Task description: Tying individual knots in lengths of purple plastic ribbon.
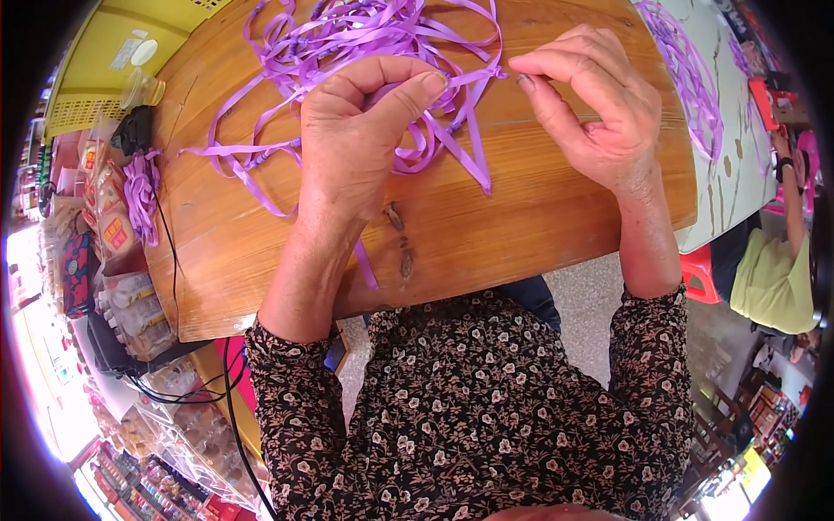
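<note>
Left fingers (433,84) around purple ribbon (474,77), red packet label (115,233) seemingly lettered

"Any lettering you can make out?"
"None I can read. There's a white label (127,54) on the yellow plastic crate (91,74), but its print is too small."
"And along the left edge of the tabletop (486,230)?"
"A red-orange label (115,233) with pale markings, on a plastic food packet (110,198). The whitish packages (139,314) below carry printing too, all of it illegible."
</note>
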